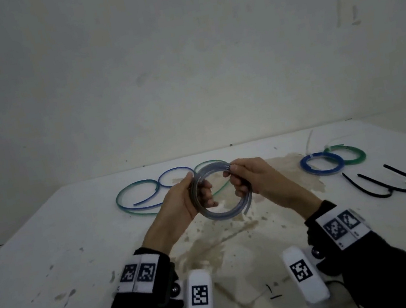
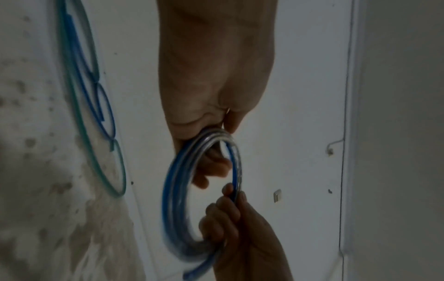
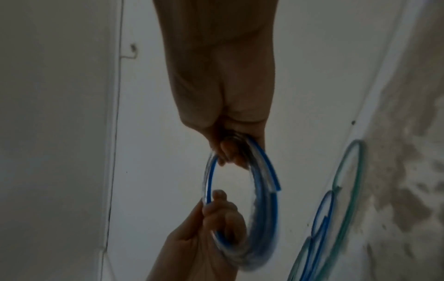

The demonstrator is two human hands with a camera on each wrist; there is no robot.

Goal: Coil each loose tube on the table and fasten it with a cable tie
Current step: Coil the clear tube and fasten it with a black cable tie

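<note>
A clear tube with a blue stripe is wound into a coil point(image 1: 220, 216) and held upright above the middle of the table. My left hand point(image 1: 200, 192) grips its left side, fingers through the ring. My right hand point(image 1: 239, 182) grips its right side. In the left wrist view the coil point(image 2: 171, 190) hangs from my left hand point(image 2: 211, 163), with the right hand point(image 2: 230, 214) below. The right wrist view shows the coil point(image 3: 266, 209) with a free tube end point(image 3: 276, 185) sticking out. Three black cable ties point(image 1: 402, 181) lie at the right.
Loose green and blue tubes point(image 1: 146, 192) lie in open loops at the back left of the stained white table point(image 1: 53, 259). A tied blue coil point(image 1: 321, 164) and a tied green coil point(image 1: 352, 154) lie at the back right. Small black scraps point(image 1: 273, 293) lie near the front edge.
</note>
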